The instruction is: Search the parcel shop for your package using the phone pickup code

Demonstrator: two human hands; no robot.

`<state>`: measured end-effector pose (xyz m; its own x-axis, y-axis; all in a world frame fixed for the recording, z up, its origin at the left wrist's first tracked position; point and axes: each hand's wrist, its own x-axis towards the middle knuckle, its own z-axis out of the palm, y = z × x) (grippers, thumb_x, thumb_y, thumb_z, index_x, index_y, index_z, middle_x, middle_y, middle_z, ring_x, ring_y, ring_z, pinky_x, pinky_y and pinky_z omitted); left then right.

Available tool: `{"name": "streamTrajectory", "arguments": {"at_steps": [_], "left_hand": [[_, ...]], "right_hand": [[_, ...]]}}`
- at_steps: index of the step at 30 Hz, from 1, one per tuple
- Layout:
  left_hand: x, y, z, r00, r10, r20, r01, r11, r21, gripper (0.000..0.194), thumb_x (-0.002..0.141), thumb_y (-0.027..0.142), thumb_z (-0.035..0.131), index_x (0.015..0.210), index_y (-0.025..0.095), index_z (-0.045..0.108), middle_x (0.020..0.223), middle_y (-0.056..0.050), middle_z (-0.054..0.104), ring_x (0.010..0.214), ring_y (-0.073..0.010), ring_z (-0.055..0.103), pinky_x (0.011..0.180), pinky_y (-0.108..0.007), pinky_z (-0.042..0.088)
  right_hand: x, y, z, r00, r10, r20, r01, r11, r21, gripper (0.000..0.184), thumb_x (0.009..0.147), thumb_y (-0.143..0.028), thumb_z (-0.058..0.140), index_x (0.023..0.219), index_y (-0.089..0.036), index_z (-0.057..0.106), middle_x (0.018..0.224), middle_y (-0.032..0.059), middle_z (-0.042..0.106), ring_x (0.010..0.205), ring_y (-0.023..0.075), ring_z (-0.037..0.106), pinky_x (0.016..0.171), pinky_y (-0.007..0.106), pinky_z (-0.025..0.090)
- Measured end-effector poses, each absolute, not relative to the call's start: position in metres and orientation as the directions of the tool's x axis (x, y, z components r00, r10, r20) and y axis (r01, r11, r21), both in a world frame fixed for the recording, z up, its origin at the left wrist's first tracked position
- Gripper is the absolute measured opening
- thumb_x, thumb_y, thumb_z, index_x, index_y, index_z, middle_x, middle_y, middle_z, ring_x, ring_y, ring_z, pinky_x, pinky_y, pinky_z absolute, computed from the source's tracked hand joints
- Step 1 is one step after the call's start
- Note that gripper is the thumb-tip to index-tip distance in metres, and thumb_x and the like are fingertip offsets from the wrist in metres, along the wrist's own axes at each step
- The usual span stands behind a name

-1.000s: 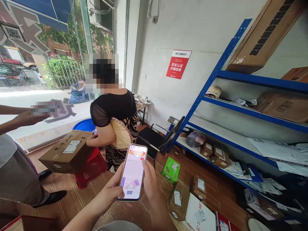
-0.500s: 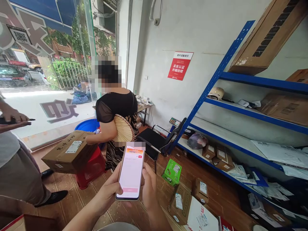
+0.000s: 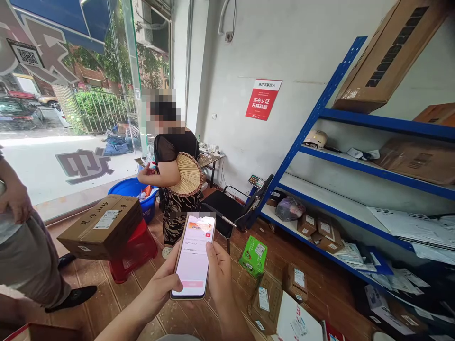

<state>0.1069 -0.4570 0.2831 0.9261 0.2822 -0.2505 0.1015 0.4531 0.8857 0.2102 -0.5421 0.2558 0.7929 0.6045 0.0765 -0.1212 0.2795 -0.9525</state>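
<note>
A smartphone (image 3: 193, 260) with a lit white and pink screen is held upright between both my hands at the lower middle. My left hand (image 3: 167, 279) grips its left side, with the thumb over the lower left of the screen. On the other side my right hand (image 3: 218, 270) is wrapped round the edge, its thumb lying over the upper right of the screen. The fingers behind the phone are hidden. Lines of text show on the screen, too small to read.
A person holding a hand fan (image 3: 188, 175) under one arm stands ahead by a blue bin (image 3: 124, 188). A carton (image 3: 101, 227) rests on a red stool (image 3: 133, 253). Another person is at left. Blue shelving (image 3: 316, 128), a black chair (image 3: 227, 208) and a green box (image 3: 253, 255) are at right.
My right thumb has moved up over the screen, where lines of text now show. The person ahead has straightened and drawn their hand back from the carton. The person at left has lowered their hand.
</note>
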Motion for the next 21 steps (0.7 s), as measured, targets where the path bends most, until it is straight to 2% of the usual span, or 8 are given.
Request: {"name": "streamTrajectory", "arguments": {"at_steps": [3,5,8,10,12,15,18,21], "left_hand": [[0.107,-0.456,0.282,0.923,0.283,-0.259,0.105,0.464,0.88,0.111,0.054,0.012,0.046,0.149,0.032,-0.005,0.137,-0.008,0.048,0.082,-0.0242,0.062,0.054,-0.033,0.055],[0.107,-0.455,0.283,0.925,0.277,-0.26,0.105,0.471,0.876,0.111,0.053,0.012,0.047,0.149,0.031,-0.007,0.13,-0.009,0.053,0.082,-0.0248,0.062,0.052,-0.031,0.055],[0.107,-0.454,0.282,0.929,0.278,-0.244,0.081,0.491,0.867,0.109,0.054,0.012,0.048,0.15,0.031,-0.002,0.13,-0.009,0.054,0.079,-0.0241,0.061,0.053,-0.032,0.055],[0.107,-0.453,0.28,0.928,0.293,-0.231,0.05,0.515,0.856,0.107,0.056,0.011,0.048,0.15,0.032,0.001,0.132,-0.008,0.053,0.078,-0.0231,0.061,0.054,-0.033,0.056],[0.107,-0.452,0.278,0.928,0.302,-0.219,0.026,0.535,0.845,0.107,0.058,0.011,0.049,0.149,0.035,-0.001,0.129,-0.008,0.056,0.081,-0.0241,0.062,0.053,-0.033,0.056],[0.106,-0.451,0.278,0.93,0.3,-0.213,0.022,0.531,0.847,0.105,0.059,0.011,0.049,0.149,0.034,-0.002,0.125,-0.008,0.059,0.083,-0.0253,0.063,0.053,-0.032,0.055],[0.106,-0.45,0.28,0.928,0.306,-0.213,0.025,0.517,0.855,0.102,0.058,0.011,0.048,0.149,0.031,0.005,0.127,-0.009,0.057,0.079,-0.0243,0.063,0.052,-0.031,0.055],[0.107,-0.45,0.282,0.924,0.311,-0.22,0.031,0.514,0.857,0.104,0.057,0.011,0.047,0.149,0.03,0.001,0.127,-0.01,0.057,0.077,-0.0233,0.063,0.051,-0.03,0.055]], "right_hand": [[0.208,-0.546,0.259,0.784,0.613,0.098,-0.116,0.3,-0.947,0.052,0.079,-0.067,0.053,0.085,-0.018,0.067,0.075,0.006,0.069,0.066,0.0184,0.061,0.057,0.027,0.048],[0.206,-0.549,0.259,0.778,0.611,0.143,-0.071,0.313,-0.947,0.053,0.082,-0.068,0.048,0.092,-0.02,0.066,0.084,0.0071,0.07,0.07,0.0196,0.062,0.06,0.029,0.05],[0.204,-0.551,0.251,0.77,0.582,0.263,0.084,0.316,-0.945,0.05,0.09,-0.059,0.04,0.118,-0.021,0.056,0.11,0.0097,0.066,0.096,0.023,0.062,0.08,0.035,0.052],[0.203,-0.553,0.243,0.755,0.535,0.38,0.249,0.303,-0.92,0.05,0.094,-0.05,0.035,0.135,-0.022,0.04,0.127,0.0119,0.056,0.115,0.0256,0.054,0.096,0.043,0.045],[0.202,-0.556,0.233,0.703,0.477,0.527,0.46,0.261,-0.849,0.052,0.095,-0.045,0.032,0.141,-0.021,0.029,0.138,0.0146,0.044,0.125,0.0289,0.045,0.101,0.049,0.039],[0.203,-0.562,0.22,0.549,0.439,0.711,0.736,0.149,-0.66,0.051,0.094,-0.043,0.032,0.14,-0.021,0.034,0.142,0.0153,0.034,0.128,0.0327,0.037,0.102,0.053,0.036],[0.205,-0.566,0.213,0.429,0.407,0.806,0.869,0.058,-0.492,0.046,0.093,-0.04,0.032,0.135,-0.023,0.043,0.142,0.0132,0.031,0.125,0.034,0.036,0.099,0.055,0.035],[0.208,-0.568,0.211,0.371,0.358,0.857,0.915,0.018,-0.403,0.044,0.093,-0.039,0.03,0.131,-0.026,0.049,0.142,0.0106,0.03,0.122,0.0333,0.036,0.096,0.054,0.035]]}}
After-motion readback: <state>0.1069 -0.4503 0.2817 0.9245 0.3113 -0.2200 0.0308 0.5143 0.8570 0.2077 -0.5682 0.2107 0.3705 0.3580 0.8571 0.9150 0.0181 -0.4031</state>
